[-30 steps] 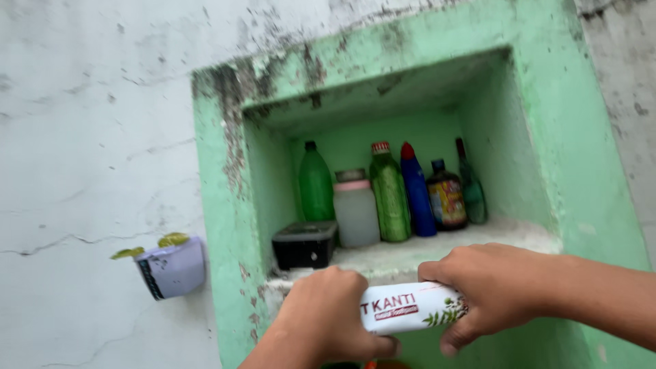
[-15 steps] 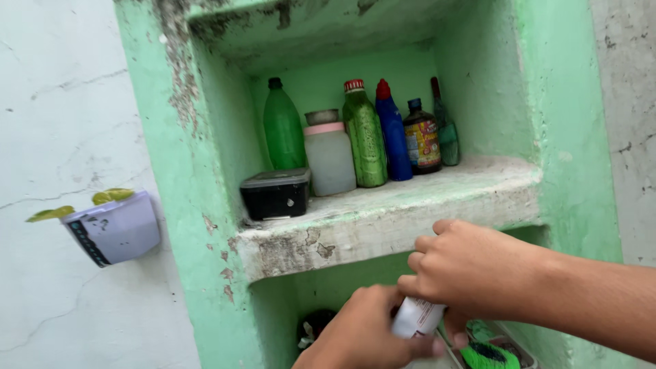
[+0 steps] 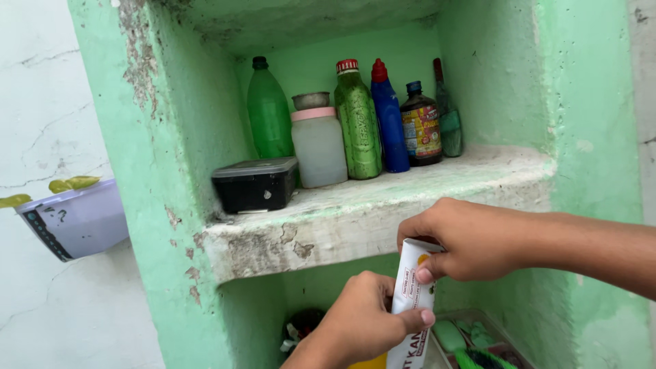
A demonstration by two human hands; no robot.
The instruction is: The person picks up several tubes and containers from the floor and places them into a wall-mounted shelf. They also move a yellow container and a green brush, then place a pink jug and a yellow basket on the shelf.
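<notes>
Left hand (image 3: 362, 321) grips the white box (image 3: 411, 301) upright; right hand (image 3: 471, 239) pinches its top flap at twelve o'clock, below the shelf (image 3: 355, 219).

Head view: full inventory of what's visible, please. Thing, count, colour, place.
bottles: five, two green, one blue, one dark brown, one dark green, back of the upper shelf
jar: one, cloudy white with pink lid, between the green bottles
small bowl: one, metal, on the jar's lid
box: one, black with clear lid, front left of the shelf
shelf: one, chipped white ledge in a green wall niche
pot: one, pale lilac, hung on the white wall at left
carton: one, white, upright, below the shelf
left hand: grips the carton's middle
right hand: pinches the carton's top
</notes>
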